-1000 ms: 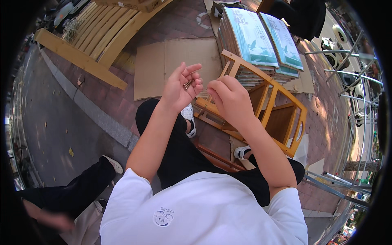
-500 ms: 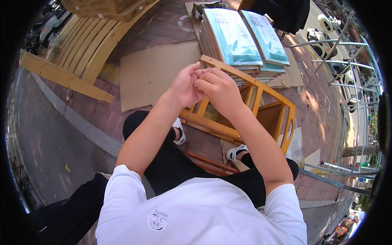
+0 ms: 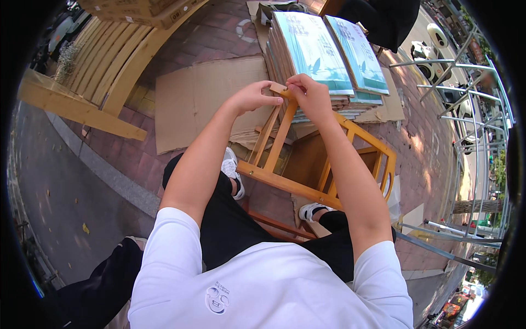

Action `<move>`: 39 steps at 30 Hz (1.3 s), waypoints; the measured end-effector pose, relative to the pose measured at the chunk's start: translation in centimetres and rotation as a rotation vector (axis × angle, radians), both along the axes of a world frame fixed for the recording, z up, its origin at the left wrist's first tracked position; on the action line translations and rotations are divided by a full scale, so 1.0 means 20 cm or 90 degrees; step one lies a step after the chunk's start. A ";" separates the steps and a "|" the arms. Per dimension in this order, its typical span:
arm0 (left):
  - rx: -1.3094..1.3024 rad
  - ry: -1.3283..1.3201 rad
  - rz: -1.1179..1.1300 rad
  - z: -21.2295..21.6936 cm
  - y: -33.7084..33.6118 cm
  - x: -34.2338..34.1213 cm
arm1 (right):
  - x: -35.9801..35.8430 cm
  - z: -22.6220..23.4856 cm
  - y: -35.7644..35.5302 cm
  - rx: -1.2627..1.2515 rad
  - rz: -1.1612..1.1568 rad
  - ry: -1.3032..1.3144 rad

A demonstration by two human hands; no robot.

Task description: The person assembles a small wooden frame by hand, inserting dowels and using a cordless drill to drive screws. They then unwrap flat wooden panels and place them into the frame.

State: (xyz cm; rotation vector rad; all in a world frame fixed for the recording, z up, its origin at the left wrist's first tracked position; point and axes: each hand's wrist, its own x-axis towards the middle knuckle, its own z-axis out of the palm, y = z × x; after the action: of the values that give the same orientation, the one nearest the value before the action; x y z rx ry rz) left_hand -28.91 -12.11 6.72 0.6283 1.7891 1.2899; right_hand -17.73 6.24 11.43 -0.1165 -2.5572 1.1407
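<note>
A golden-brown wooden chair frame point(image 3: 263, 174) lies on its side between my feet, its slats and a brown panel point(image 3: 303, 159) showing. My left hand point(image 3: 251, 98) grips the far end of one of its rails, with the thumb on the near side and the fingers on the other. At that same end, my right hand point(image 3: 311, 97) has thumb and forefinger pinched together beside a small dark hole. Whatever those fingertips may hold is too small to make out.
Flat packs with white and teal covers point(image 3: 315, 49) are stacked beyond the chair. Cardboard point(image 3: 192, 104) covers some of the brick paving. A slatted wooden bench point(image 3: 131, 74) with cartons point(image 3: 148, 12) stands left; metal rails point(image 3: 466, 101) rise at right. A reddish bar point(image 3: 279, 226) lies near my feet.
My hands were together above the chair; they have parted and moved forward onto the rail end. The frame appears shifted slightly, with its near rail lower in view.
</note>
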 end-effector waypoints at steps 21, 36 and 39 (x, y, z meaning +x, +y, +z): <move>0.112 -0.020 -0.009 -0.02 0.04 0.01 | -0.08 0.03 0.02 0.433 0.179 -0.005; 0.060 -0.028 -0.015 -0.01 0.05 0.02 | -0.19 0.12 -0.09 0.679 0.238 -0.205; 0.045 -0.136 0.062 0.01 -0.02 -0.02 | -0.19 0.19 -0.12 0.689 0.217 -0.202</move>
State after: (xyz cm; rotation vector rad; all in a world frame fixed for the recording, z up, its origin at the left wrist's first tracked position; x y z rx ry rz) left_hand -29.26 -12.42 6.97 0.4287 1.6217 1.4355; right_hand -21.47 3.75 15.22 0.4386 -3.1693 -0.3368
